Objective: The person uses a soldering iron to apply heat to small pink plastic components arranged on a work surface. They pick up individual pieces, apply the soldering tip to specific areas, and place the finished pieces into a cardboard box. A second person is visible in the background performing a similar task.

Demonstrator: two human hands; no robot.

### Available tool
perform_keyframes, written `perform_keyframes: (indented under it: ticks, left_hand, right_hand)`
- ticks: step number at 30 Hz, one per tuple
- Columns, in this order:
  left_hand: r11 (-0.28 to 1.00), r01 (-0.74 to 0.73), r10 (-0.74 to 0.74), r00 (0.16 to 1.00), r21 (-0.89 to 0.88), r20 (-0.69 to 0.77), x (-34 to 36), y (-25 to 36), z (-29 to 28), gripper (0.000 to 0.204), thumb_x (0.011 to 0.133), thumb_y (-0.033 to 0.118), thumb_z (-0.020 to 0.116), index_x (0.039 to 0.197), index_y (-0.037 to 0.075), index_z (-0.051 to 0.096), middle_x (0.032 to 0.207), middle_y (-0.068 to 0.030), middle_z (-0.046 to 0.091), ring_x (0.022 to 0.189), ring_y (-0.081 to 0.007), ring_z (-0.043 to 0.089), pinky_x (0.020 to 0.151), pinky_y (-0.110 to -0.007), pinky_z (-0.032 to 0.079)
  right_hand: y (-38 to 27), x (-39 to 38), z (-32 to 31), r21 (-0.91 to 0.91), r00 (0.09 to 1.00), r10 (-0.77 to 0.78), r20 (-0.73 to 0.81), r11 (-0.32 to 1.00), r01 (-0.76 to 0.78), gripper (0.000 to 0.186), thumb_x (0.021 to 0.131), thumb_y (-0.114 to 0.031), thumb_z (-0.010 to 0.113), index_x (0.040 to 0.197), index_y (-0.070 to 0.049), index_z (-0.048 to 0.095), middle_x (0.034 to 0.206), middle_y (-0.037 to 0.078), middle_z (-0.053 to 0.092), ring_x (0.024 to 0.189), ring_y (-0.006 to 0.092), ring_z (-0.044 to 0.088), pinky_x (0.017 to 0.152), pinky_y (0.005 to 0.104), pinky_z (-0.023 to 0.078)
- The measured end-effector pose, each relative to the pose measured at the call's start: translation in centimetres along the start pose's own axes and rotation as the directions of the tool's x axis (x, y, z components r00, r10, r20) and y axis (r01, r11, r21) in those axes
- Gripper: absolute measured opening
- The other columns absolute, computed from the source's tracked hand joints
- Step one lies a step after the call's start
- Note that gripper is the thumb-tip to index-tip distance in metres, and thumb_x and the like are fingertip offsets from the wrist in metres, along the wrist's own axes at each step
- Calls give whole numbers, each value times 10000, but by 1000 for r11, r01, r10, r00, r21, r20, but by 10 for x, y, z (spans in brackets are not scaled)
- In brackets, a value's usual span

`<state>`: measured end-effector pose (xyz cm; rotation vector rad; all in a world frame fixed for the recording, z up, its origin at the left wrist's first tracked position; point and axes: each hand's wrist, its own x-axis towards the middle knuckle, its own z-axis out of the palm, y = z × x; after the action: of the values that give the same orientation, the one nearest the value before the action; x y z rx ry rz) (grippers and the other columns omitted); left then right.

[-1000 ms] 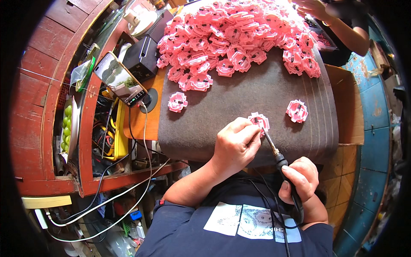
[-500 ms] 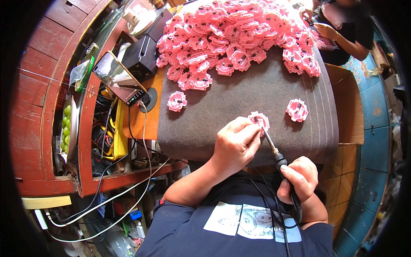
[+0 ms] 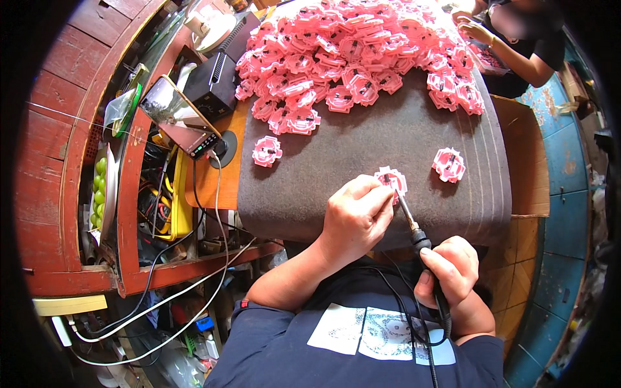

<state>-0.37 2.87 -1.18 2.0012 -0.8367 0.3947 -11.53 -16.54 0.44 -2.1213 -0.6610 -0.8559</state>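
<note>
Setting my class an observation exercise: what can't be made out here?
Head view:
Part of the pink plastic piece: hidden by the left hand.
Whether the soldering iron touches it: tip too small.
Bottom of the pink pile: covered by pieces above.
Pile's far end: cut off by the top edge.

Right fingers [image 3: 441, 264] grip soldering iron [image 3: 420, 238] (black-handled).

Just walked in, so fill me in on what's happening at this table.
A person is working on a pink part over a dark mat. The right hand holds a soldering iron, its tip at the part. The left hand pinches there too; exactly what it grips is hidden. Two similar loose pieces, left and right, lie apart on the mat, with a big pile beyond. Another person sits or stands at the far right.
</note>
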Motion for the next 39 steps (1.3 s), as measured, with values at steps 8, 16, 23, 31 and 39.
perform_keyframes:
  ticks: [8,16,23,31,39]
  left_hand:
    - [1000,10,-10,1000,29,8,-2,1,0,181,808,-5,803,982,16,761,914,-135,713,807,-307,718,725,-391,593]
    - [1000,-14,14,1000,13,-26,-1,2,0,182,827,27,805,1002,22,755,931,-151,717,840,-342,722,763,-417,598]
    - [1000,-15,15,1000,5,-15,-3,1,2,157,843,40,802,988,30,744,950,-134,704,849,-332,716,766,-420,598]
    - [1000,-12,12,1000,15,-24,-5,-1,0,172,835,36,802,997,28,744,949,-134,702,849,-333,714,760,-420,599]
    - [999,-35,35,999,20,-17,-2,1,3,180,838,44,803,1009,22,751,957,-139,710,869,-340,720,788,-426,602]
  right_hand:
    - [3,-8,-6,-22,990,85,-113,996,-88,335,929,-90,717,1234,41,675,952,151,631,777,272,616,666,393,516]
    - [9,-18,11,-11,973,186,-134,982,-189,335,954,-70,799,1265,8,702,1165,228,672,934,315,720,811,380,594]
    - [21,-19,18,94,983,131,-132,988,-119,225,1029,-90,684,1225,21,695,759,103,670,621,200,615,581,307,492]
    - [24,-27,25,63,980,157,-126,987,-150,190,959,-27,731,1148,-10,723,818,110,681,673,237,624,634,342,501]
    - [24,-24,22,65,979,155,-134,987,-147,222,937,27,717,1155,-16,710,830,90,681,683,216,638,641,345,522]
